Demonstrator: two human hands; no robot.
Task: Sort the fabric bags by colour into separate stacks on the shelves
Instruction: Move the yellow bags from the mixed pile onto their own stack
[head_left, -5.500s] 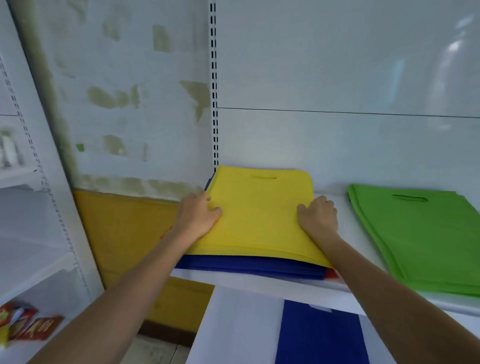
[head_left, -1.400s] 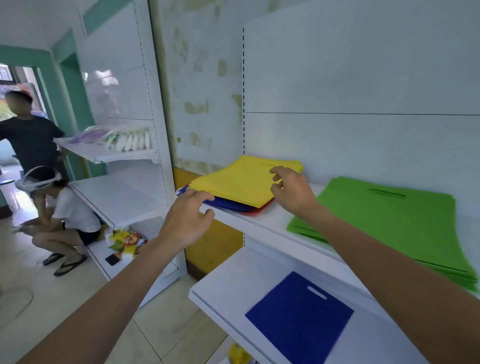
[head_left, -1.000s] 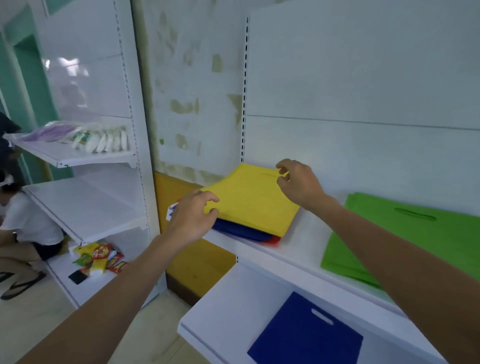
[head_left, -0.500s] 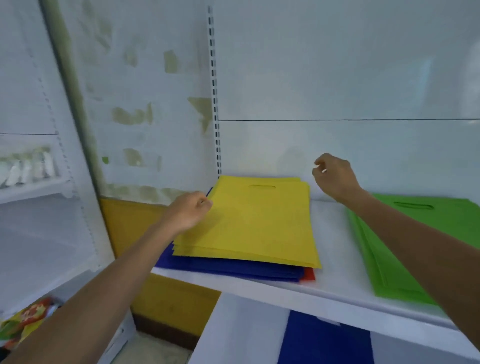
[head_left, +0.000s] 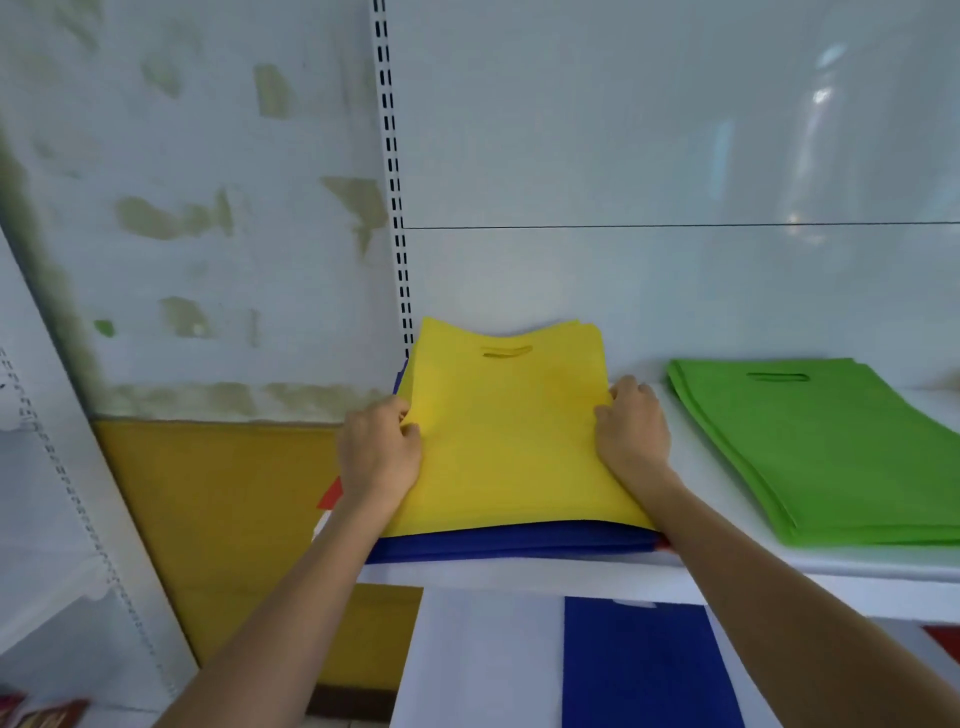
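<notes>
The yellow bags (head_left: 509, 441) lie on top of a mixed pile at the 9 o'clock end of the upper shelf (head_left: 571, 574). Under them are blue bags (head_left: 519, 543), and a red bag (head_left: 331, 498) pokes out at the pile's 8 o'clock corner. The left hand (head_left: 379, 452) grips the yellow bags' 9 o'clock edge and the right hand (head_left: 631, 431) their 3 o'clock edge. The fingers (head_left: 621, 391) are curled round the fabric.

The likeliest slip is a mixed grab. The edges are thin and packed close, so the fingers could hook a blue bag along with the yellow ones, or leave the lowest yellow one behind. The fabric looks limp: held by two sides only, the middle may sag and loose sheets may slide out toward 6 o'clock, over the shelf lip. A pull could also drag the pile beneath forward.

The green stack (head_left: 831, 447) lies at 3 o'clock, apart from the pile. One blue bag (head_left: 639, 670) lies on the lower shelf (head_left: 483, 660) at 5 o'clock. No yellow stack shows elsewhere.

Half a second earlier the right hand was raised clear of the pile near the back panel (head_left: 675, 286), holding nothing, and the yellow bags lay flat. Only the left hand was at their edge. Now both hands clamp the sides, and the 12 o'clock edge bows upward.
</notes>
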